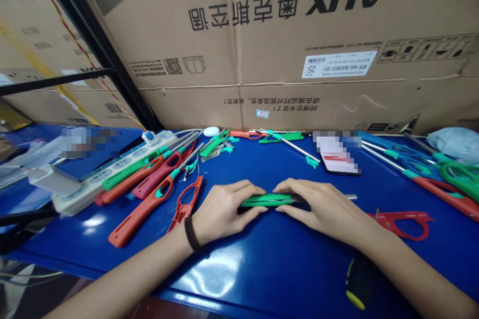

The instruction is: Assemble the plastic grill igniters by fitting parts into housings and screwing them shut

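Both hands grip a green long-necked lighter point(266, 200) lying sideways just above or on the blue table. My left hand point(228, 209) pinches its handle end between thumb and fingers, with a dark band on the wrist. My right hand point(318, 204) pinches the other end, and the metal tube point(351, 197) sticks out past its knuckles. A seam runs along the green body between the two hands. Left of my left hand lies an orange-red half shell point(186, 200). Another red half shell point(406, 223) rests by my right forearm.
Several assembled lighters point(144, 209) lie at left beside a white power strip point(119, 162). More lighters point(445, 189) are at right. Loose parts point(219, 147) and a phone point(339, 157) sit at the back, before a large cardboard box point(262, 55). A black-and-yellow tool handle point(355, 284) lies at the front right.
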Tool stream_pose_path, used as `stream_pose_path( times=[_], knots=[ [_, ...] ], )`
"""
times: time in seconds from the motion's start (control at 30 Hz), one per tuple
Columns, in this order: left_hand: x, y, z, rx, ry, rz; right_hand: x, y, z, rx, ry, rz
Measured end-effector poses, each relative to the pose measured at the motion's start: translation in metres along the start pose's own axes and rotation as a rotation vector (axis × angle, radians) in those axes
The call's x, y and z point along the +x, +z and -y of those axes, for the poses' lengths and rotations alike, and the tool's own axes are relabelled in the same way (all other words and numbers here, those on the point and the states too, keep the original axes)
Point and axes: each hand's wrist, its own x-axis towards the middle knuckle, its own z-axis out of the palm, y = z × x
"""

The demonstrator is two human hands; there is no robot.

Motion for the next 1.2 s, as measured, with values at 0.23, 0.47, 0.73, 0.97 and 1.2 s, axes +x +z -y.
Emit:
stream_pose_path(
  times=[0.23, 0.47, 0.73, 0.97, 1.2],
  knots=[
    [0.001, 0.002, 0.003, -0.065, -0.029, -0.052, 0.002, 0.0, 0.0, -0.116, -0.214, -0.136],
    [0.002, 0.002, 0.003, -0.077, -0.04, -0.045, 0.001, 0.005, 0.005, -0.231, -0.242, -0.217],
    [0.0, 0.003, 0.001, -0.074, -0.044, -0.048, 0.001, 0.01, 0.015, -0.285, -0.21, -0.206],
    [0.001, 0.003, 0.001, -0.097, -0.042, -0.065, 0.0, 0.008, 0.009, -0.164, -0.12, -0.178],
    [0.0, 0.003, 0.001, -0.08, -0.029, -0.023, 0.002, 0.012, 0.005, -0.068, 0.01, 0.005]
  ],
)
